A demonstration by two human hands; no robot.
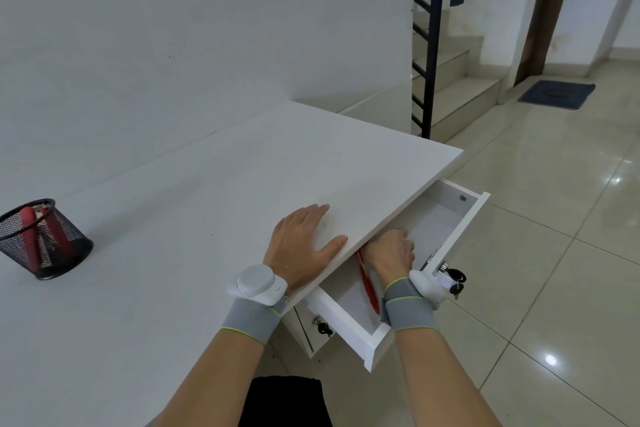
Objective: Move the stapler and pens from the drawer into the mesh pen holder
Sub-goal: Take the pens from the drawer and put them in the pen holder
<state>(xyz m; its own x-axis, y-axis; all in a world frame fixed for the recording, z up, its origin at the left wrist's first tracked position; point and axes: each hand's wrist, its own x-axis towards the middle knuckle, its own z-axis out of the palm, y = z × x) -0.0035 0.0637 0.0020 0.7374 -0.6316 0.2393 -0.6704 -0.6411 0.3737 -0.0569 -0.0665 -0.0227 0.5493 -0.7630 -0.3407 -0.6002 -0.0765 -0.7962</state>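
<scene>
The white drawer (377,340) stands pulled out under the desk's right edge. A red pen (367,282) lies along its floor. My right hand (391,251) reaches into the drawer at the pen's far end, fingers curled under the desk edge and hidden; whether they grip the pen cannot be seen. My left hand (304,241) rests flat, fingers apart, on the white desk top (173,253) by the edge. The black mesh pen holder (43,239) stands at the desk's far left with a red stapler and a pen inside.
A key hangs in the drawer's lock (453,279), and another key (323,328) sits in the lower front. A white wall runs behind the desk. To the right lie a tiled floor (554,218), a black stair railing (429,45), steps and a doormat (556,94).
</scene>
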